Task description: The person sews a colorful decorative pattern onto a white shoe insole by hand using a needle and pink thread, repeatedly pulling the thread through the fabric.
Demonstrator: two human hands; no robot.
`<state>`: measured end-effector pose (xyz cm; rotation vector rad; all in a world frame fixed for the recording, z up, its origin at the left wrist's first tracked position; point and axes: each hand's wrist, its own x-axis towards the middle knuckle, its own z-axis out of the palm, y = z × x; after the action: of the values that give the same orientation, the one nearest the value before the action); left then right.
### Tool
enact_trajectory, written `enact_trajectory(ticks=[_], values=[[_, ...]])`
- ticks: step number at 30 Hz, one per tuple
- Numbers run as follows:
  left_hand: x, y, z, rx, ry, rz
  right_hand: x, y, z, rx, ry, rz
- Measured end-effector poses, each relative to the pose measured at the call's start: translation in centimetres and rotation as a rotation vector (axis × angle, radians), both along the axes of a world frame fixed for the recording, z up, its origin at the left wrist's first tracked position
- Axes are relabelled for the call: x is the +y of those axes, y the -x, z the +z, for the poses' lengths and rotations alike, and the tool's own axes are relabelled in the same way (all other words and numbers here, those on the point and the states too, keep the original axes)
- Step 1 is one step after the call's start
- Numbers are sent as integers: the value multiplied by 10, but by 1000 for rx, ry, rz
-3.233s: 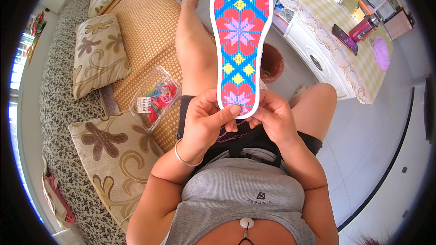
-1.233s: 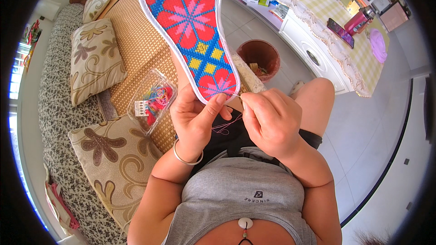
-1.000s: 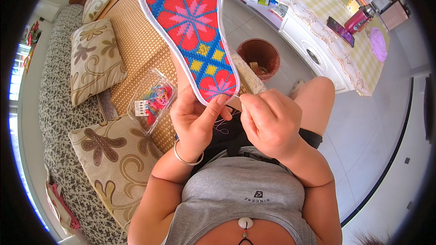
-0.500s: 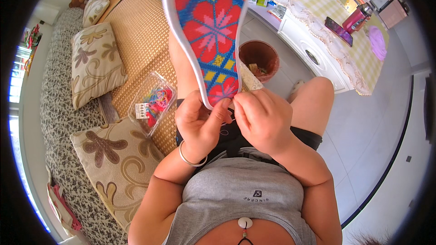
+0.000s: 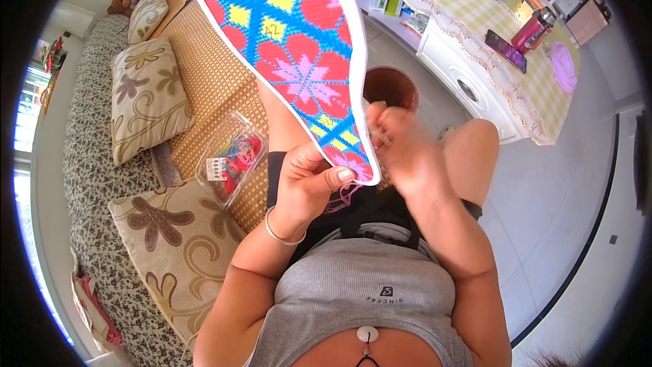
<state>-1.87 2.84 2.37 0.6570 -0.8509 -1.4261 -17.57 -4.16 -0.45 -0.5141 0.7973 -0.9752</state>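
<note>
An embroidered insole [image 5: 302, 75] with red flowers, yellow squares, blue lines and a white rim stands tilted in front of me, its toe end cut off at the top of the picture. My left hand [image 5: 309, 180] is closed on its narrow lower end, thumb flat on the patterned face. A few loops of pink-purple thread [image 5: 348, 197] hang below that end. Just right of the insole's lower edge is my right hand [image 5: 411, 149], its fingers smeared by motion. Whether it holds anything cannot be made out.
A clear plastic box [image 5: 229, 160] of coloured threads lies on the woven mat [image 5: 210, 71] to my left, near patterned cushions [image 5: 178, 238]. A brown bin [image 5: 395, 85] stands beyond my right hand. On the cloth-covered table [image 5: 462, 24] are a phone [image 5: 506, 51] and a dark red bottle [image 5: 534, 30].
My right hand has come off the insole's lower end and moved right and outward. The insole has tilted with its top to the left and turned, held by my left hand alone.
</note>
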Motion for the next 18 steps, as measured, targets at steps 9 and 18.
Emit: enact_trajectory(ticks=[9,18], values=[[-24,-122,-4,305,52,102,-44,308,-27,-484,286,-769],[-32,-38,-8,633,-66,-326,-9,118,38,302,485,-679]])
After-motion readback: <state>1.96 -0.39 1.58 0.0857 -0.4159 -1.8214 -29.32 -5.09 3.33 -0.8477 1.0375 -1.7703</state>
